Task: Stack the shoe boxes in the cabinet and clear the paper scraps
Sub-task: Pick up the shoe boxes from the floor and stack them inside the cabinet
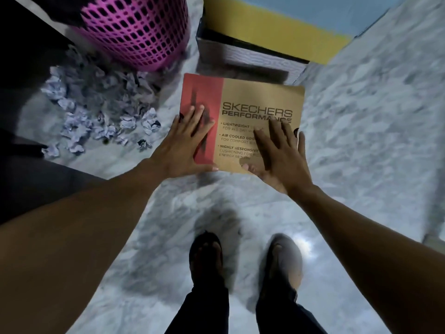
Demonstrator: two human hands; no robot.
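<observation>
We've both hands point(190, 138) point(280, 153) flat, fingers spread, on the tan-and-red cardboard shoe box point(255, 100); crumpled white paper scraps point(101, 116) left of it uncleared.

A pink mesh basket point(142, 30) (lying tilted) rests on the marble floor point(366, 131).

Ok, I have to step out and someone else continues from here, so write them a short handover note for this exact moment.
Left hand: flat, open, on the red end of the Skechers shoe box, thumb at its near edge.
Right hand: flat, open, on the tan end, thumb at the near edge.
Whether the box is lifted cannot be told.
Another box, blue and yellow lid, lies just beyond it.
Crumpled paper scraps lie piled on the marble floor, beside the pink mesh basket.
Done: nothing visibly stacked; cabinet not clearly in view.
Left: stack both boxes, clear scraps.
</observation>
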